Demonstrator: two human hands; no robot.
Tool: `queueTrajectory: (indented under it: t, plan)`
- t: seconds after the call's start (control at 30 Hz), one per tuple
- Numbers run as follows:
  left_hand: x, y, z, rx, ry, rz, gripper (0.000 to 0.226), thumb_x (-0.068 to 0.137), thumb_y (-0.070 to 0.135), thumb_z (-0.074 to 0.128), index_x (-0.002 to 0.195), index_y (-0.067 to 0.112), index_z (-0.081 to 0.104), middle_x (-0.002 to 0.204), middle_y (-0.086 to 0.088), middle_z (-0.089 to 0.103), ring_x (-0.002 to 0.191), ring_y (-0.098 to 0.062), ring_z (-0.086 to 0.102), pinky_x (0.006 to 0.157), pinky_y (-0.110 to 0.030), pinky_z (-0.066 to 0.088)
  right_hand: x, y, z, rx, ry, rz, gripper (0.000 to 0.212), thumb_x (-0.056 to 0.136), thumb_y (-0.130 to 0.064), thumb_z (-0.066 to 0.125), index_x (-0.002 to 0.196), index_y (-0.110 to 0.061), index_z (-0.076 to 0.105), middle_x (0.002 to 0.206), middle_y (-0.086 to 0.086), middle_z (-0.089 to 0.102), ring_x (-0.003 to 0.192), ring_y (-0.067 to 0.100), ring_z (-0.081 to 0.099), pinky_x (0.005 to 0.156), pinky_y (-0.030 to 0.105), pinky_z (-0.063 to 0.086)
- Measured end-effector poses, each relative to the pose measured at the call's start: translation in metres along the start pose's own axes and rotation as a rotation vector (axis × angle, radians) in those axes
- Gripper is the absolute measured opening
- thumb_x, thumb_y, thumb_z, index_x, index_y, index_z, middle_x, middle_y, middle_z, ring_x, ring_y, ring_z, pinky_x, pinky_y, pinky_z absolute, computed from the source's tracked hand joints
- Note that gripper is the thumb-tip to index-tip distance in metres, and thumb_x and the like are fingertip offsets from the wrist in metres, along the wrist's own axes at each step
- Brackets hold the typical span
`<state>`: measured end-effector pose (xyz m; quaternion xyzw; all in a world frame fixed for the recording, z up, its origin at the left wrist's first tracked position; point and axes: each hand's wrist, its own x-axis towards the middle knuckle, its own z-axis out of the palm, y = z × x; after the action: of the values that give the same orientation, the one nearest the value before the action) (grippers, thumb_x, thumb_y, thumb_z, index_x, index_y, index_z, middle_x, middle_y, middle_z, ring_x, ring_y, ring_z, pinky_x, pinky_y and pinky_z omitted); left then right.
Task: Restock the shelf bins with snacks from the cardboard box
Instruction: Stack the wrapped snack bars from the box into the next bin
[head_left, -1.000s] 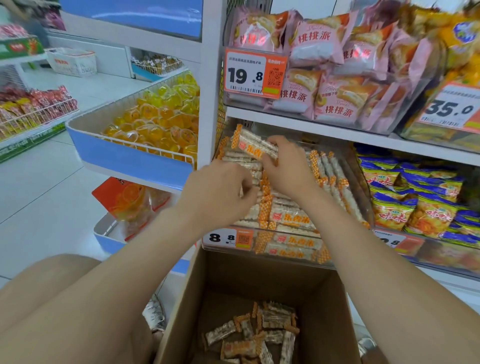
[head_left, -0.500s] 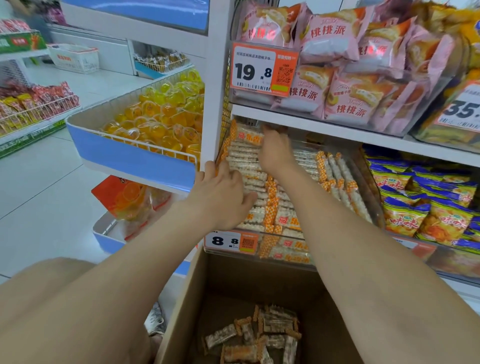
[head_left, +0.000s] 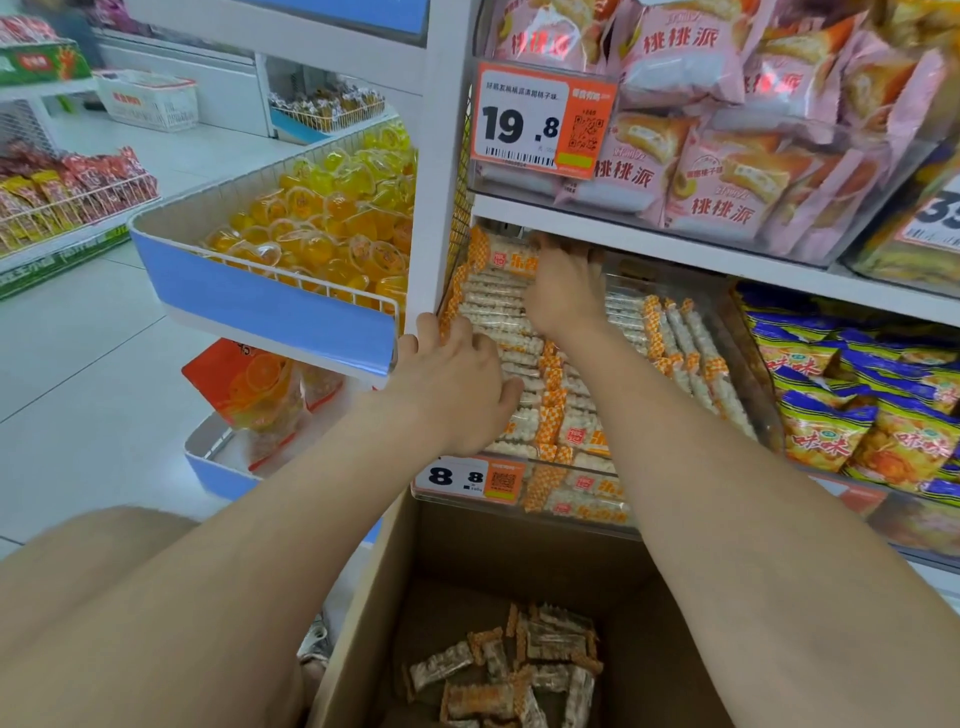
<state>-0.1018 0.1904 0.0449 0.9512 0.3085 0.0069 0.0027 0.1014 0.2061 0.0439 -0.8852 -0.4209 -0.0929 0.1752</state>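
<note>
- Your right fingers (head_left: 571, 254) stretch forward to the back of the shelf bin (head_left: 748, 364), up under the shelf board; the tips are blurred, so I cannot tell whether they pinch a packet or only lie on it.
- Your right hand (head_left: 563, 296) lies over the rear rows of snack packets (head_left: 670, 338), just beside one orange-ended packet (head_left: 498, 257) that stands tilted at the bin's back left.
- Your left fingers (head_left: 423, 332) run nearly straight along the white post (head_left: 441, 208), gripping nothing.
- Your left hand (head_left: 457, 389) rests palm down on the packets at the bin's left side, thumb pressed on the stack.
- The bin is packed with white packets in rows, and an 8.8 price tag (head_left: 457, 475) sits on its clear front.
- The cardboard box (head_left: 395, 597) stands open right below the bin, between your forearms, with a small heap of loose packets (head_left: 519, 670) on its bottom.
- Pink pastry bags (head_left: 691, 62) fill the shelf above, behind a 19.8 price tag (head_left: 540, 122).
- Yellow-and-blue bags (head_left: 857, 415) fill the bin to the right.
- Left of the post, yellow jelly cups (head_left: 332, 228) lie piled in a blue-fronted wire basket (head_left: 270, 312).
</note>
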Motion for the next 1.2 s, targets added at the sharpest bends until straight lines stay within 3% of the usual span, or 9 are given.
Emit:
queueTrajectory:
  t: [0.2, 0.37, 0.43, 0.57, 0.7, 0.9, 1.0, 1.1, 1.2]
  plan:
    - [0.000, 0.003, 0.001, 0.029, 0.000, -0.007, 0.063, 0.108, 0.055, 0.027, 0.140, 0.005, 0.047, 0.146, -0.017, 0.041, 0.134, -0.045, 0.032, 0.109, -0.054, 0.036, -0.002, -0.009, 0.003, -0.046, -0.069, -0.068, 0.078, 0.090, 0.005, 0.053, 0.161, -0.021, 0.035, 0.160, 0.017, 0.039, 0.148, 0.043, 0.030, 0.119, 0.055, 0.032]
    - [0.001, 0.004, 0.000, 0.019, -0.002, -0.012, 0.062, 0.108, 0.055, 0.027, 0.141, 0.006, 0.047, 0.147, -0.017, 0.041, 0.135, -0.044, 0.032, 0.108, -0.054, 0.035, -0.001, -0.013, -0.002, -0.148, -0.128, -0.051, 0.084, 0.091, -0.008, 0.051, 0.166, -0.020, 0.015, 0.172, 0.010, 0.019, 0.158, 0.037, 0.009, 0.127, 0.061, 0.004]
    - [0.001, 0.003, 0.000, 0.010, 0.001, -0.009, 0.063, 0.107, 0.056, 0.028, 0.141, 0.007, 0.047, 0.147, -0.016, 0.041, 0.135, -0.044, 0.032, 0.109, -0.054, 0.035, -0.007, -0.015, -0.005, -0.148, -0.122, -0.035, 0.080, 0.094, -0.011, 0.048, 0.166, -0.019, 0.013, 0.170, 0.012, 0.022, 0.156, 0.039, 0.012, 0.124, 0.059, 0.009]
    - [0.001, 0.000, -0.001, -0.026, 0.004, -0.002, 0.063, 0.106, 0.058, 0.030, 0.140, 0.009, 0.049, 0.147, -0.014, 0.044, 0.135, -0.043, 0.033, 0.110, -0.056, 0.033, -0.022, -0.017, -0.008, -0.130, -0.007, -0.016, 0.053, 0.102, -0.017, 0.046, 0.154, -0.010, 0.037, 0.150, 0.021, 0.047, 0.140, 0.042, 0.036, 0.112, 0.052, 0.029]
    - [-0.002, -0.004, -0.004, -0.054, 0.025, 0.000, 0.057, 0.104, 0.058, 0.034, 0.134, 0.014, 0.053, 0.143, -0.013, 0.048, 0.135, -0.042, 0.035, 0.110, -0.057, 0.032, -0.048, -0.010, -0.012, -0.033, 0.087, 0.001, 0.045, 0.104, -0.020, 0.045, 0.146, -0.003, 0.044, 0.143, 0.022, 0.050, 0.133, 0.041, 0.041, 0.108, 0.050, 0.036]
    - [-0.023, -0.004, -0.004, -0.065, 0.226, 0.007, 0.043, 0.102, 0.045, 0.047, 0.132, 0.016, 0.059, 0.136, -0.011, 0.055, 0.128, -0.038, 0.043, 0.102, -0.051, 0.038, -0.129, 0.008, -0.043, 0.122, 0.209, -0.180, 0.041, 0.103, -0.019, 0.049, 0.143, -0.008, 0.055, 0.130, 0.013, 0.062, 0.123, 0.031, 0.055, 0.104, 0.042, 0.045]
    - [-0.042, -0.001, 0.000, -0.178, 0.341, 0.081, 0.029, 0.096, 0.035, 0.057, 0.119, 0.018, 0.064, 0.118, -0.005, 0.058, 0.114, -0.032, 0.049, 0.087, -0.041, 0.040, -0.180, 0.014, -0.065, 0.247, 0.242, -0.233, 0.029, 0.101, -0.017, 0.048, 0.118, -0.017, 0.071, 0.112, 0.000, 0.070, 0.109, 0.018, 0.060, 0.095, 0.035, 0.050]
    - [-0.075, 0.009, 0.008, -0.382, 0.357, 0.174, 0.010, 0.090, 0.034, 0.062, 0.095, 0.025, 0.061, 0.081, 0.012, 0.056, 0.084, -0.020, 0.058, 0.067, -0.037, 0.049, -0.236, 0.023, -0.076, 0.369, 0.103, -0.336, 0.031, 0.091, -0.020, 0.042, 0.086, -0.022, 0.072, 0.075, -0.008, 0.067, 0.072, 0.012, 0.062, 0.068, 0.036, 0.052]
    - [-0.102, 0.021, 0.040, -0.363, 0.073, 0.265, 0.007, 0.089, 0.037, 0.060, 0.086, 0.033, 0.057, 0.073, 0.012, 0.056, 0.074, -0.016, 0.060, 0.065, -0.040, 0.057, -0.276, 0.030, -0.065, 0.158, -0.343, -0.313, 0.033, 0.091, -0.028, 0.041, 0.089, -0.027, 0.074, 0.082, -0.005, 0.069, 0.076, 0.016, 0.062, 0.069, 0.036, 0.055]
